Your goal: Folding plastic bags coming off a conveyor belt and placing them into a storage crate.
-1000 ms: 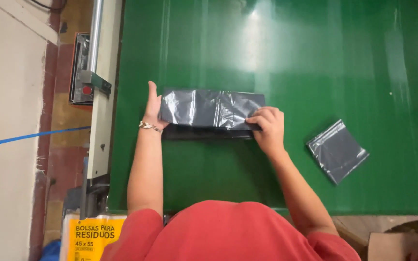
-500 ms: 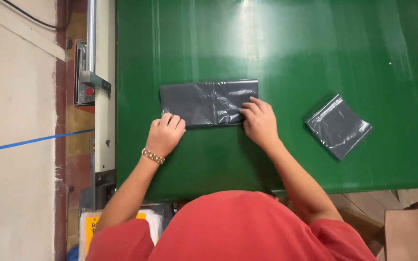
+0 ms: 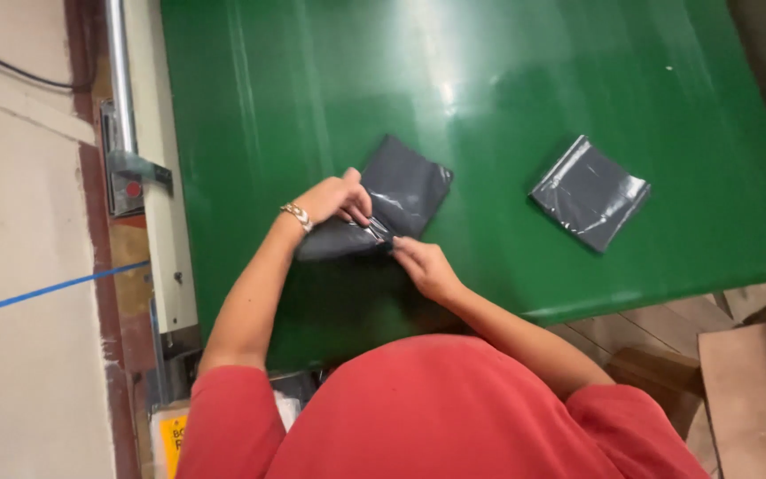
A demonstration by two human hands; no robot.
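Half a second ago the dark grey plastic bag (image 3: 401,191) lay as a long flat strip with both hands pressing on its lower edge; now it is turned at an angle and doubled into a shorter, squarer packet, and both hands have drawn in to its near corner; the view itself has swung too, so the table runs skewed across the frame.

Left hand (image 3: 334,202), with a metal bracelet (image 3: 296,215) at the wrist, lies over the bag's left part, its fingers curled together and pinching the plastic at the fold; right hand (image 3: 427,269) comes up from below, its fingertips closed on the same near edge of the bag, just beside those of the left hand; the two hands almost touch.

Bag rests on the green table (image 3: 507,80), towards its left half and close to the person's edge; a second folded grey bag (image 3: 589,192) lies flat to the right, well apart from the hands; the person's red shirt (image 3: 436,417) fills the bottom of the view; left of the table run a pale metal rail (image 3: 157,177) and a floor with a blue tape line (image 3: 37,294).
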